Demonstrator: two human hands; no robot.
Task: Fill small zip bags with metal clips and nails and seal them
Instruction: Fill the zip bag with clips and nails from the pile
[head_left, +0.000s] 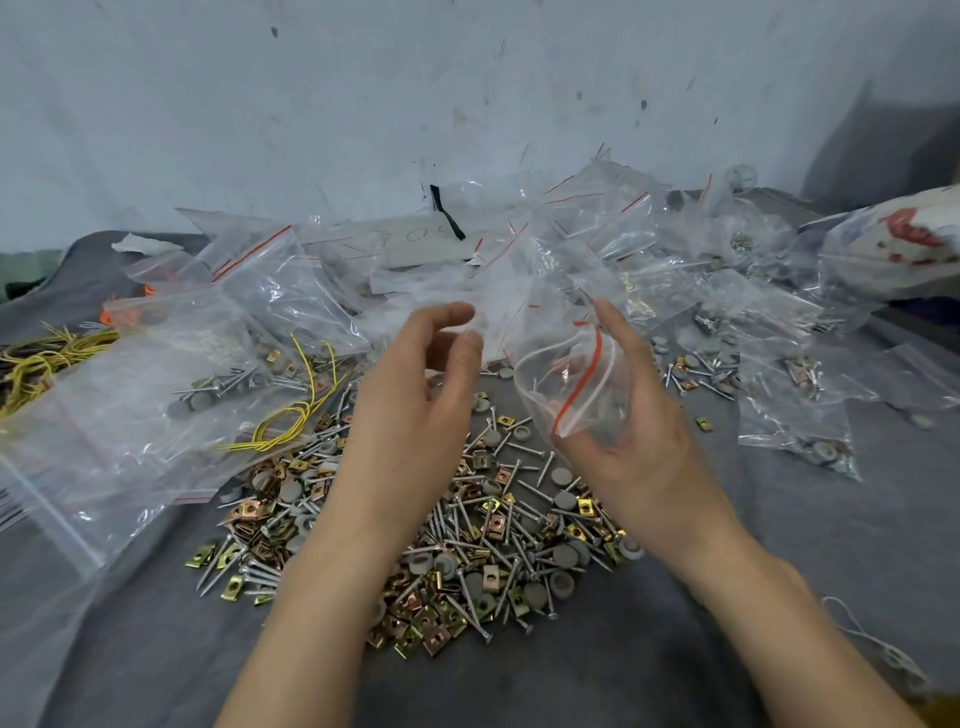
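My right hand (644, 441) holds a small clear zip bag (566, 384) with a red seal line. The bag's mouth gapes open toward the left, and a few grey pieces show dimly inside it. My left hand (421, 395) hovers just left of the bag's mouth. Its thumb and fingers are loosely curved and apart, with nothing visible between them. Below both hands lies a loose pile (467, 545) of brass-coloured metal clips, silver nails and grey round caps on the dark grey cloth (779, 545).
Large clear zip bags (156, 389) lie to the left, beside yellow wire loops (291, 415). Several small filled bags (795, 415) are spread at the right. More empty bags (597, 223) are heaped at the back against the white wall. A patterned sack (893, 244) sits far right.
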